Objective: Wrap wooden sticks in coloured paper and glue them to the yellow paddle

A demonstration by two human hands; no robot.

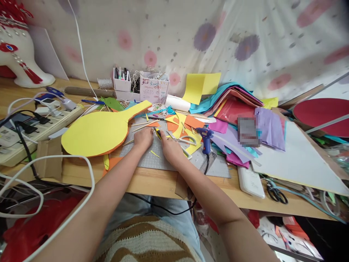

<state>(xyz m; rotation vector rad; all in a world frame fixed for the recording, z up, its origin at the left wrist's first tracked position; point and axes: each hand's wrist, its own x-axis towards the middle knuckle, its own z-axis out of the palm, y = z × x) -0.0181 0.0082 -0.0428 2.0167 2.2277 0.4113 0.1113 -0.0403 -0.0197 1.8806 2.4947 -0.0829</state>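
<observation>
Over the grey cutting mat (152,163), my right hand (172,149) is closed around a yellow-and-black utility knife (158,133), its tip pointing toward my left hand. My left hand (144,139) is closed beside it, fingers pressed down; what they pinch is hidden. Thin wooden sticks (141,125) lie just behind the left hand. To the left rests a large yellow paper-covered paddle shape (95,133) with an orange underside. White-handled scissors (188,140) lie just right of my right hand, on yellow paper scraps.
A blue glue gun (206,140) with a black cord stands right of the scissors. Coloured paper (231,98) is piled at the back right, near a white power bank (251,182) and black scissors (276,192). A power strip (35,131) with cables occupies the left; pen boxes (154,87) stand behind.
</observation>
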